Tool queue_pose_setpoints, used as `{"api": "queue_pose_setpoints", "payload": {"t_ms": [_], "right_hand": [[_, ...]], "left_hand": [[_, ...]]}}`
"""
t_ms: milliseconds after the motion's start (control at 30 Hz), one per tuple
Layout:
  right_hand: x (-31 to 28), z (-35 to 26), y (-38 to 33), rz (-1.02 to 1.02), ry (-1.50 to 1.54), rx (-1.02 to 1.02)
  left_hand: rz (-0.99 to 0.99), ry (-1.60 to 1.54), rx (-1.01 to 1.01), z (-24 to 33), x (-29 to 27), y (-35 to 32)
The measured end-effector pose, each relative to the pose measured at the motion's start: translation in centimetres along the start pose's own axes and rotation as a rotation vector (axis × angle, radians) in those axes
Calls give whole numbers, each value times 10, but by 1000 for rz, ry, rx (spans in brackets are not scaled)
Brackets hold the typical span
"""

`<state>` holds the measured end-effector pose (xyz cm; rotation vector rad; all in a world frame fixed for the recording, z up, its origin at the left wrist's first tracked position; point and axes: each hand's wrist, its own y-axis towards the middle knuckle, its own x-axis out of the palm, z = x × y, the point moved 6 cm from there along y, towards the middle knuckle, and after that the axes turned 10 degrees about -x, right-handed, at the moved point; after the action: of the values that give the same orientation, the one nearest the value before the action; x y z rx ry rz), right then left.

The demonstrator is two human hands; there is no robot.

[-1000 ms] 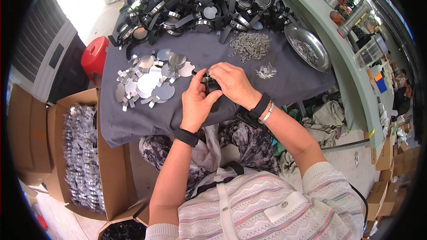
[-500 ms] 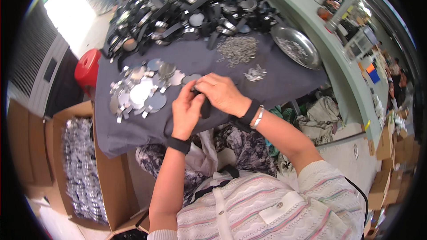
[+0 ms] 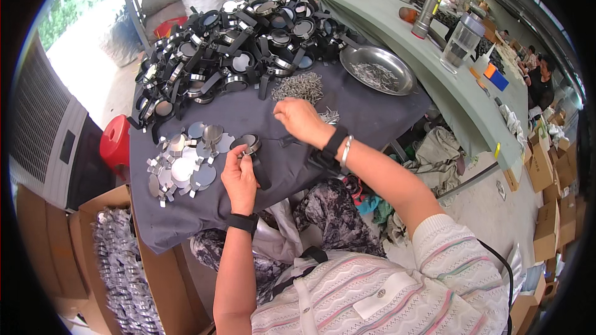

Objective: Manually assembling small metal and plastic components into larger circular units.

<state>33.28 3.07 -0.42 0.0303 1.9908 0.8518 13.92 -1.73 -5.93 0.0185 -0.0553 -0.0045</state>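
Note:
My left hand [image 3: 239, 181] grips a round lid-like piece [image 3: 250, 143] with a metal top, a dark rim and a black handle hanging down beside my fingers. Up and to the right, my right hand [image 3: 302, 119] is closed with its fingertips together. Whether it pinches something small cannot be made out. Just beyond it lies a pile of small metal pins [image 3: 299, 87], while a smaller group of silver pins [image 3: 331, 115] shows partly behind the hand. Left of my left hand, round metal discs with tabs [image 3: 203, 175] are spread on the dark cloth [image 3: 186, 226].
A large heap of black-handled round pieces [image 3: 233, 49] covers the table's far side. An oval metal dish [image 3: 397, 84] with pins sits at right. A red stool [image 3: 116, 146] and a carton of metal parts [image 3: 174, 285] stand left. A green-covered table [image 3: 434, 68] runs along the right.
My hands were together over the piece; now they are apart. My right hand has moved away towards the pin piles, and my left keeps the piece. The view has tilted up.

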Motion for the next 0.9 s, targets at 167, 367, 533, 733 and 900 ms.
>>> {"api": "queue_pose_setpoints", "payload": {"t_ms": [167, 367, 533, 733, 900], "right_hand": [[29, 23, 30, -229, -128, 39], [47, 21, 37, -383, -286, -136], [30, 40, 35, -242, -64, -135], [23, 67, 17, -95, 585, 463], [16, 61, 3, -128, 515, 493]], "left_hand": [[4, -4, 8, 1, -2, 0], [6, -8, -18, 1, -2, -3], [-5, -18, -27, 2, 0, -2], [-2, 20, 0, 2, -3, -1], [10, 12, 3, -1, -5, 0]]}}
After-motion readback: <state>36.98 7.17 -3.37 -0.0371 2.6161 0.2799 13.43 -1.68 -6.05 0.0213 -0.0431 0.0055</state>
